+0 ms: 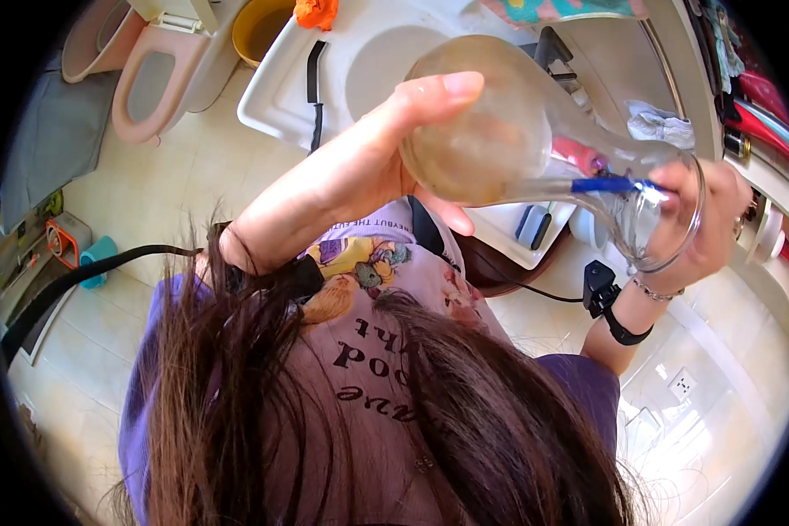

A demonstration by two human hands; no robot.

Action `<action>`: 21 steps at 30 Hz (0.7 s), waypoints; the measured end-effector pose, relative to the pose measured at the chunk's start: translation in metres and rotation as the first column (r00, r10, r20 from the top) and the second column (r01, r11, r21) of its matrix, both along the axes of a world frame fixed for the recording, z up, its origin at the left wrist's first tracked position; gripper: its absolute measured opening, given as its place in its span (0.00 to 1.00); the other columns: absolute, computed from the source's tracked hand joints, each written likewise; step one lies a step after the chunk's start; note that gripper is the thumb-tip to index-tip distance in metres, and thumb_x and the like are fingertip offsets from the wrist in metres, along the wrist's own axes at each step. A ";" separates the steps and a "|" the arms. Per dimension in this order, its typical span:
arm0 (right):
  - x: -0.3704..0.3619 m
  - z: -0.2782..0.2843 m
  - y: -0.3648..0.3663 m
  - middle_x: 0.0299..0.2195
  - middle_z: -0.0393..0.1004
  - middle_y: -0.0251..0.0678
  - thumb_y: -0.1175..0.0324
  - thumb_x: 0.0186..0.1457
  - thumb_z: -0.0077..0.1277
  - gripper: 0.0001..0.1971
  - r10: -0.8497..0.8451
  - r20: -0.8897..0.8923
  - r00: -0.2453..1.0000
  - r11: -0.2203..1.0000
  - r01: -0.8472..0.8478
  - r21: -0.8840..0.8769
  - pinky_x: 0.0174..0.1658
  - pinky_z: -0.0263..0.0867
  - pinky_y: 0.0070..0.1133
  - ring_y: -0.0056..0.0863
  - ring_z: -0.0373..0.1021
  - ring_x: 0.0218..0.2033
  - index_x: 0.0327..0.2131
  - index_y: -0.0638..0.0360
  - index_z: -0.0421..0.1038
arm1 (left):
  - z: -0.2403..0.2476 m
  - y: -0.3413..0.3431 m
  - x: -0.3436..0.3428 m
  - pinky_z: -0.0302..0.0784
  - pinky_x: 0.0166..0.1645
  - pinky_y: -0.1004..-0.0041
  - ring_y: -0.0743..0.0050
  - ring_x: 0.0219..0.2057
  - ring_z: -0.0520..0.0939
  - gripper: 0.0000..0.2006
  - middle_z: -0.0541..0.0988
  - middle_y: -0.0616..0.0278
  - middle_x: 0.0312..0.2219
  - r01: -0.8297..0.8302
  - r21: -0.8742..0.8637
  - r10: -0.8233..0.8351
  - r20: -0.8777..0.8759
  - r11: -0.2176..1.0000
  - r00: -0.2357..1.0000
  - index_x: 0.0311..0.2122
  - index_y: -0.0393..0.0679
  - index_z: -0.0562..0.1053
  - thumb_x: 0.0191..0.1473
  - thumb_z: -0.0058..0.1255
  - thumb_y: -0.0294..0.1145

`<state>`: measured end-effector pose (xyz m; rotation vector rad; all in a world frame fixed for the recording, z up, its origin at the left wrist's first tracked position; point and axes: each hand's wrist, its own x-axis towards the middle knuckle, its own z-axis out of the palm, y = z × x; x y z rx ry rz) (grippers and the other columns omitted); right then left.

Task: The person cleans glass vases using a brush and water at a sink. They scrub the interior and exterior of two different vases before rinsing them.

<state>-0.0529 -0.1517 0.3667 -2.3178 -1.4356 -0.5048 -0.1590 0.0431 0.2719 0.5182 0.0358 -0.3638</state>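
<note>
A clear round-bellied glass vase [491,123] hangs tilted on its side above the sink, its belly to the left and its flared mouth to the right. My left hand [386,131] grips the belly, thumb on top and fingers beneath. At the mouth, my right hand [717,206] has its fingers closed on a slim blue-handled brush [614,185]. Its pale far end reaches through the neck into the belly. Part of the right hand shows only through the glass rim. The belly looks cloudy.
Beneath the vase is a white sink [259,110] with a dark faucet [552,51]. A black long-handled brush [316,74] lies on its left edge, a dark scrub brush [533,226] near its front. An orange cloth-like lump [316,12], yellow bucket [256,35] and toilet [159,83] stand left.
</note>
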 end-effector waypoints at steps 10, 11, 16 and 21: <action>0.005 -0.012 -0.009 0.19 0.69 0.28 0.73 0.23 0.52 0.07 0.000 -0.040 0.999 0.999 0.001 0.038 0.34 0.54 0.17 0.24 0.58 0.29 0.14 0.62 0.68 | 0.000 -0.003 -0.004 0.75 0.23 0.65 0.56 0.35 0.72 0.28 0.65 0.48 0.41 -0.130 0.073 0.132 -0.024 0.989 0.991 0.48 0.38 0.53 0.46 0.38 0.47; 0.004 -0.013 -0.008 0.19 0.69 0.28 0.73 0.23 0.52 0.07 0.000 -0.040 0.999 0.999 0.002 0.038 0.34 0.54 0.17 0.24 0.58 0.29 0.14 0.62 0.68 | 0.002 -0.004 -0.005 0.75 0.20 0.61 0.48 0.32 0.73 0.30 0.63 0.42 0.42 -0.142 0.111 0.146 -0.032 0.984 0.989 0.49 0.35 0.52 0.45 0.38 0.46; -0.002 -0.014 -0.004 0.20 0.70 0.28 0.75 0.23 0.51 0.06 -0.074 -0.053 0.996 0.989 0.080 0.124 0.33 0.54 0.18 0.23 0.58 0.28 0.15 0.63 0.69 | -0.003 0.000 -0.003 0.75 0.26 0.68 0.64 0.38 0.71 0.28 0.67 0.54 0.40 -0.059 -0.020 0.059 0.006 0.998 0.998 0.47 0.39 0.55 0.46 0.38 0.49; -0.005 -0.022 -0.003 0.20 0.69 0.27 0.75 0.23 0.49 0.08 -0.066 -0.045 0.997 0.989 0.072 0.128 0.32 0.54 0.17 0.23 0.57 0.28 0.16 0.62 0.70 | -0.006 -0.007 -0.004 0.75 0.26 0.70 0.65 0.37 0.72 0.27 0.69 0.55 0.37 -0.059 -0.016 0.058 -0.091 0.998 0.994 0.46 0.38 0.58 0.46 0.38 0.49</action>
